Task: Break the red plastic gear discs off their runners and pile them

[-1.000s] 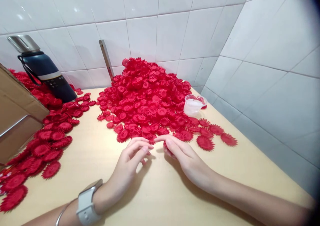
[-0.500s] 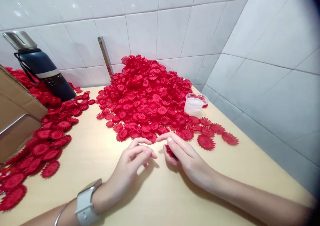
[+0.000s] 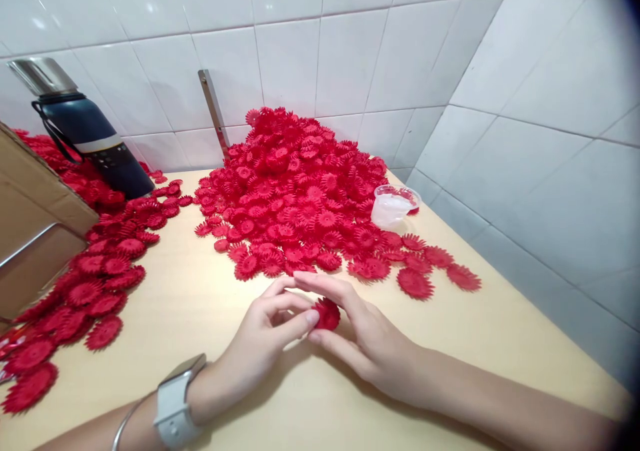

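Red discs litter a pale table beside tiled walls.

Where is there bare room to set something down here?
Bare tabletop lies between the left hand and the red pieces beside the cardboard box, and between the right hand, the scattered pieces and the side wall. It is crowded at the back, around the red heap and plastic cup.

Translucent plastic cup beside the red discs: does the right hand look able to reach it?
Probably yes: between the right hand and the translucent plastic cup lie only pale tabletop and loose red toothed discs.
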`<act>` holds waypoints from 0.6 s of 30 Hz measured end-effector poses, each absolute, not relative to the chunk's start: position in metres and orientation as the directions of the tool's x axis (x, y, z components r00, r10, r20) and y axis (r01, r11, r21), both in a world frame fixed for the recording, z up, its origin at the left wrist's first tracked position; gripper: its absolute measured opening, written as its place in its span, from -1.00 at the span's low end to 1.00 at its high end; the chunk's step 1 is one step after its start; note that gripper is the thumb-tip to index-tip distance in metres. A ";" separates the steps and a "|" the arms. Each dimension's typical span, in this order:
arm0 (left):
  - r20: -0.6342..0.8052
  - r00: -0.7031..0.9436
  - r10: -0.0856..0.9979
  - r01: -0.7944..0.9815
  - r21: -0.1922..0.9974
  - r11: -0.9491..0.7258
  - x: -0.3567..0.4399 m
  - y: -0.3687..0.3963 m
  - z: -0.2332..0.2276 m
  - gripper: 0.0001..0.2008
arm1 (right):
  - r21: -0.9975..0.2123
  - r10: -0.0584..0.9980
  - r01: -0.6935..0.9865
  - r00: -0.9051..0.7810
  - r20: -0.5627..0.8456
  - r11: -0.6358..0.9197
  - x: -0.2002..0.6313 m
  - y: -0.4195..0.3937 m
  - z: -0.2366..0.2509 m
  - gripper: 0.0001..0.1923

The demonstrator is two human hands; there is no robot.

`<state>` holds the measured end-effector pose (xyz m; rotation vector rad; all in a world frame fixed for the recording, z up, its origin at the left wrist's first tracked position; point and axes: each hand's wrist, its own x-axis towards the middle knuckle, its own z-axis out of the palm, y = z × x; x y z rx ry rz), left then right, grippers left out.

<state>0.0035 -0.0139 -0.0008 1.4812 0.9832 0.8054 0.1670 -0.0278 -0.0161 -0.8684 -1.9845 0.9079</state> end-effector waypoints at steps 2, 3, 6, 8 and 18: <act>-0.043 0.389 0.920 0.123 0.992 -0.005 0.003 -0.014 0.000 -0.85 | -0.769 0.839 0.375 -0.398 0.370 0.517 0.167 -0.027 -0.017 -0.53; -0.057 0.381 0.923 0.116 0.993 0.013 0.003 -0.014 0.000 -0.85 | -0.750 0.861 0.438 -0.361 0.359 0.496 0.167 -0.027 -0.018 -0.55; -0.109 0.395 0.912 0.098 0.992 0.076 0.002 -0.015 0.000 -0.85 | -0.701 0.862 0.510 -0.379 0.337 0.498 0.167 -0.026 -0.022 -0.61; -0.120 0.410 0.904 0.083 0.992 0.094 0.003 -0.016 0.001 -0.85 | -0.655 0.806 0.480 -0.446 0.389 0.583 0.166 -0.026 -0.025 -0.59; -0.101 0.360 0.927 0.074 0.994 0.079 0.004 -0.014 -0.001 -0.82 | -0.805 0.902 0.449 -0.367 0.229 0.387 0.168 -0.022 -0.011 -0.81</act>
